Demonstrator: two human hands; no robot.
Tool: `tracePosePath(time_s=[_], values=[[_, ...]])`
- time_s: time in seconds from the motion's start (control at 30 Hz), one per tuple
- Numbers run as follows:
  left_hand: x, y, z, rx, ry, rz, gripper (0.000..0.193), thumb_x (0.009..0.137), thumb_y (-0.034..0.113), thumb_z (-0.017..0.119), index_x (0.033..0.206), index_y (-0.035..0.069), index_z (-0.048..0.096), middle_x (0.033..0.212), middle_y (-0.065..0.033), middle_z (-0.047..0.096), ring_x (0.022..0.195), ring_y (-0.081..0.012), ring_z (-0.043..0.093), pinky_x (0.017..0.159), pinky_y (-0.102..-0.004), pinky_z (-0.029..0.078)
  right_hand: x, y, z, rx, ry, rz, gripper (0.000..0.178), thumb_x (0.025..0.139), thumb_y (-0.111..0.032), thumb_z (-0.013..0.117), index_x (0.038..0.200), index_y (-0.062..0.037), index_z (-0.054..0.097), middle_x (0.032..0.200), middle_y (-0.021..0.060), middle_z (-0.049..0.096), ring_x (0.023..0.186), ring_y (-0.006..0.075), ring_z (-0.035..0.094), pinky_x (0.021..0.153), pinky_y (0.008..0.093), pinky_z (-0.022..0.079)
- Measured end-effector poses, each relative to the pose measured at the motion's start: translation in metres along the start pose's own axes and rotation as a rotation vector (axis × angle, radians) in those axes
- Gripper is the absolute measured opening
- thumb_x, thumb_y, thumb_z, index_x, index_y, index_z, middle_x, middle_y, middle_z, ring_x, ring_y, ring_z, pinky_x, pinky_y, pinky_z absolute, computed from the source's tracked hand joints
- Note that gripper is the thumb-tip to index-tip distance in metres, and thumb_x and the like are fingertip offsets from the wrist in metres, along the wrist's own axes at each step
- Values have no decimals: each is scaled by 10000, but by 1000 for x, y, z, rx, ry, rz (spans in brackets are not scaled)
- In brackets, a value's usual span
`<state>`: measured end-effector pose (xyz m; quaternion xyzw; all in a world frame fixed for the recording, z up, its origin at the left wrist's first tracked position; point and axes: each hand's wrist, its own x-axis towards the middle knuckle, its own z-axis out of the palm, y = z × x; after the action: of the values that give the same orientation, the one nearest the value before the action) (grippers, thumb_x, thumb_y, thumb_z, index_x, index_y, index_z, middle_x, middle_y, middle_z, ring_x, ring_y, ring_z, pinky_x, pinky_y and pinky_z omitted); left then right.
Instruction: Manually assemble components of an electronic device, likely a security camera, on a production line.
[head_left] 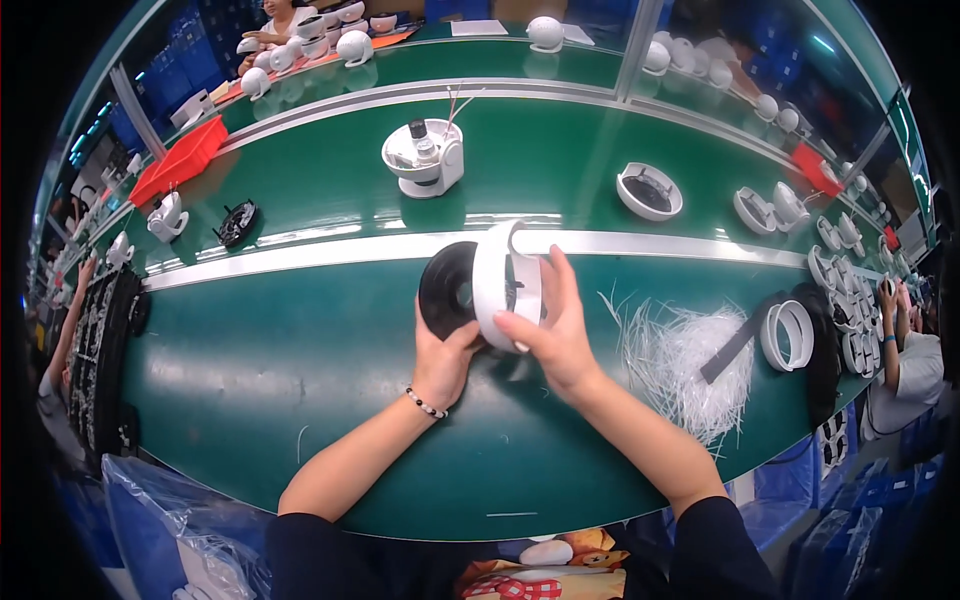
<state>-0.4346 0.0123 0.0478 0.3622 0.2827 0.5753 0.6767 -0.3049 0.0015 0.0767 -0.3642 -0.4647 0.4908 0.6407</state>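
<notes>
Above the green bench, my left hand [441, 362] grips a round black plastic disc [447, 290] by its lower edge. My right hand [556, 335] has its thumb and fingers around a white ring-shaped housing [490, 285], which stands on edge with a notch at its top. Disc and housing are side by side, the housing overlapping the disc's right edge; whether they are joined I cannot tell. Some dark detail shows inside the housing.
A white camera-like unit [425, 158] stands beyond my hands. A white bowl-shaped part [650, 190] lies far right, a black ring part [237, 222] far left. Thin white strips [690, 365] are piled at right, near a white ring [787, 335]. Black trays [95, 340] flank the left.
</notes>
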Motion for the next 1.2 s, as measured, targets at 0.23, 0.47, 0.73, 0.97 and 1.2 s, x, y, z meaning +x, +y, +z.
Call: tracePosePath(time_s=[0.23,0.47,0.73,0.97,1.2], values=[[13,39,-39,-342,-616,-420,744,745,446,525,1328,120,197,1326,-108,296,1217,-334,289,936,-610,235,15,3,-3,-16,-212,-72,1134,544,-172,780,1329,7,-19,1329,236,156,1240,279,214,1007,341,194],[14,42,-50,-397,-367,-467,723,817,581,316,1297,43,258,1244,-145,400,1120,-271,431,941,-403,348,18,16,16,-297,-508,-244,1230,487,-275,813,1335,11,-31,1336,224,208,1184,270,326,965,341,288],[17,54,-66,-417,-373,-529,719,807,621,270,1246,58,350,1214,-165,427,1100,-304,445,924,-436,377,7,14,30,-698,-521,-321,1144,491,-323,769,1331,19,72,1306,246,222,1219,367,218,994,417,222],[20,56,-77,-398,-281,-543,648,838,588,235,1163,73,454,1110,-108,527,1009,-238,521,875,-391,424,6,24,53,-878,-529,-331,1135,476,-342,768,1321,30,108,1317,234,205,1218,371,211,998,419,214],[20,70,-92,-356,-317,-559,713,813,634,209,1192,70,426,1113,-120,525,1017,-253,521,868,-384,436,4,30,74,-953,-491,-316,1125,457,-347,763,1297,56,132,1293,244,230,1201,387,228,970,450,237]])
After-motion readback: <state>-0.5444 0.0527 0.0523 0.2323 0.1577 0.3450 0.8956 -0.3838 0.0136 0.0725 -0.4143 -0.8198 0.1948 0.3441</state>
